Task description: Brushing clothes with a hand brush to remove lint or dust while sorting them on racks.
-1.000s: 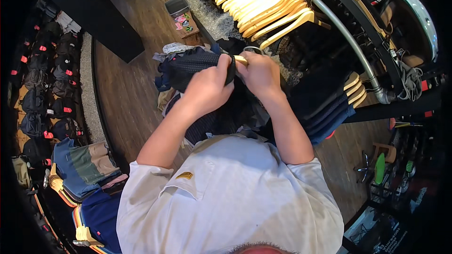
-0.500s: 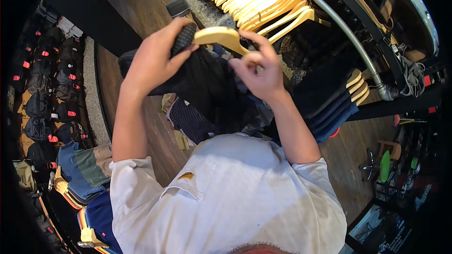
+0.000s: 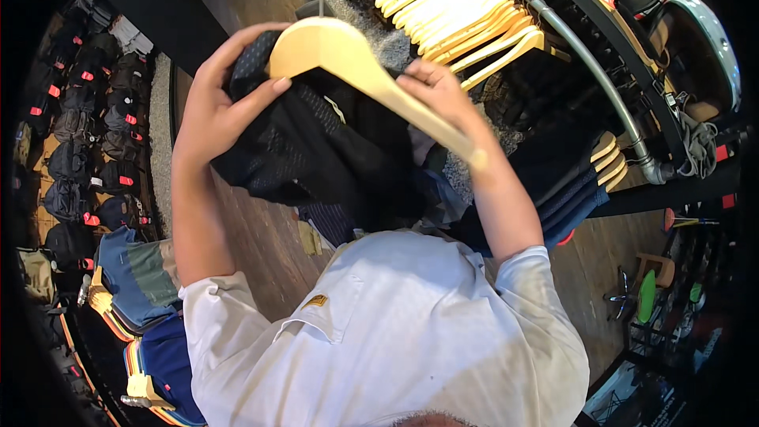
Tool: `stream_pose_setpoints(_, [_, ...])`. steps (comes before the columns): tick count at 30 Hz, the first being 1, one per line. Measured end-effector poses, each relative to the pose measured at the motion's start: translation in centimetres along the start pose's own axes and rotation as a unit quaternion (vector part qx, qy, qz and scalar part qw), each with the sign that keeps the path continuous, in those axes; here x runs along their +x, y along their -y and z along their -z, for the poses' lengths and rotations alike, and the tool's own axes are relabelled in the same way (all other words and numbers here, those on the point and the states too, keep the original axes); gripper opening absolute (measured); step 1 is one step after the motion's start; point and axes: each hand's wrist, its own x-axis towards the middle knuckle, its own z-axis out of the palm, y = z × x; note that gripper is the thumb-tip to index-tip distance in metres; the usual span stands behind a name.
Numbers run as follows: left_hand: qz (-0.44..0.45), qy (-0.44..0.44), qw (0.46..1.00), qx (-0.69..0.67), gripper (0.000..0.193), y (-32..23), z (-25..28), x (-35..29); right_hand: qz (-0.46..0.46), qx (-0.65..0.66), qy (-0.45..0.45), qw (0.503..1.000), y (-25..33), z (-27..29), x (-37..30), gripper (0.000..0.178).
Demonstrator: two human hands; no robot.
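Note:
My left hand [image 3: 217,99] is closed around a black dotted shirt [image 3: 308,138] and one end of a pale wooden hanger [image 3: 348,51], its thumb pressed on the wood. That end sits in the shirt's shoulder. The hanger slants down to the right, and its free end lies over my right wrist, outside the cloth. At the shirt's right edge, behind the hanger, my right hand [image 3: 441,95] has its fingers curled in on the dark cloth; the fingertips are partly hidden. The shirt hangs bunched in front of my chest.
Many bare wooden hangers [image 3: 443,8] hang on a metal rail [image 3: 585,47] ahead. Dark clothes [image 3: 545,166] hang at its near right end. Caps or bags [image 3: 71,150] line the left wall. More clothes [image 3: 138,277] hang at lower left. Helmets [image 3: 696,39] stand at far right.
The hanger has swung up into full view, its free end now over my right wrist. My left hand has shifted left and lower with the shirt. The right hand has let go of the hanger.

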Motion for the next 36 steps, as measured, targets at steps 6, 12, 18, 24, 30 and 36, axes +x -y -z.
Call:
stream_pose_setpoints(6, [0.005,-0.007,0.967,0.257,0.052,0.0,-0.3,-1.5,0.247,-0.357,-0.214,0.875,8.9,2.2,0.1,0.027])
stream_pose_setpoints(12, [0.062,-0.163,0.968,0.18,0.052,1.6,-2.2,-0.8,0.128,-0.324,0.015,0.937,13.0,-2.0,-3.9,0.02])
stream_pose_setpoints(18, [-0.009,-0.146,0.989,0.035,0.055,1.7,-1.6,-0.1,0.364,-0.459,-0.161,0.795,13.9,0.2,-4.0,0.043])
stream_pose_setpoints(24, [-0.099,-0.185,0.953,0.219,0.061,2.4,-4.5,2.0,0.217,-0.443,-0.146,0.857,13.7,-2.5,-3.4,0.037])
stream_pose_setpoints(30, [-0.028,-0.268,0.864,0.425,0.051,5.7,-3.3,1.8,0.253,-0.462,-0.235,0.817,14.2,-0.7,-3.0,0.03])
stream_pose_setpoints(36, [0.043,-0.222,0.972,0.061,0.05,5.1,-8.9,1.9,0.199,-0.458,-0.308,0.81,14.6,-1.9,-3.5,0.039])
